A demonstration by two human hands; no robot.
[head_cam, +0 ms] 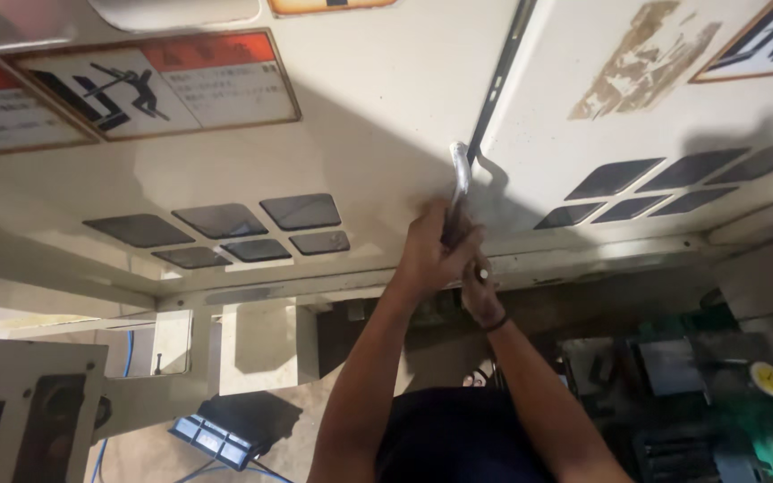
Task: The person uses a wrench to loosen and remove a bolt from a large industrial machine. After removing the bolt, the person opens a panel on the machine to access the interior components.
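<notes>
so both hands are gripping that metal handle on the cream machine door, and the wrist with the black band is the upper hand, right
Not quite. In the head view both hands grip the metal handle on the cream door, but the black band is on the lower right hand; the left hand is upper.

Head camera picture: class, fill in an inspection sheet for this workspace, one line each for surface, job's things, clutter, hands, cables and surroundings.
Surface: cream machine door, scuffed, with a dark gap along its right edge.
Job's things: curved metal door handle beside that gap.
Clutter: dark machine parts low on the right; a yellow dial among them.
Hands: left hand closed around the handle's lower end; right hand just beneath, touching it, a dark band on its wrist.
Cables: blue hose at lower left.
Surroundings: warning stickers and dark diamond-shaped panes on the door; second door with peeled patch; foot pedal on the floor.
</notes>
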